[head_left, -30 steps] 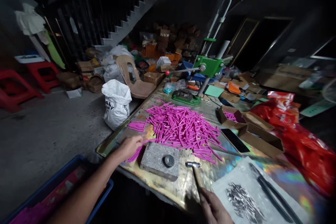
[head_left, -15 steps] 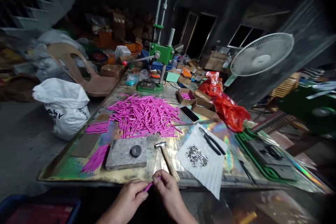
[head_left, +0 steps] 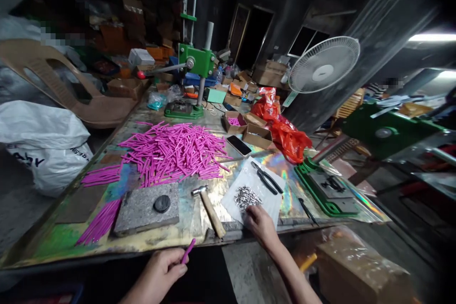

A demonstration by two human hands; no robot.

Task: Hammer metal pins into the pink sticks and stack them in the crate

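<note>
My left hand (head_left: 166,266) is closed in a pinch round the lower part of a short pink tube (head_left: 190,248), just off the table's front edge. My right hand (head_left: 261,223) reaches to the near edge of a pile of small silvery metal pins (head_left: 247,197). Its fingers are bent together over the pins, and what lies between the tips is hidden. The pins rest on a white foam sheet (head_left: 270,211), along with black-handled pliers (head_left: 267,179). A hammer (head_left: 213,213) with a wooden handle lies left of the sheet.
A large heap of pink tubes (head_left: 174,152) covers the table's middle. Left of the hammer is a stone block (head_left: 138,209) bearing a dark round piece (head_left: 162,204). A phone (head_left: 239,145), cardboard boxes (head_left: 259,136) and green presses (head_left: 195,60) stand farther off.
My right hand has let go of the pink tube and moved right to the metal pins. My left hand keeps the tube. The view has turned right.
</note>
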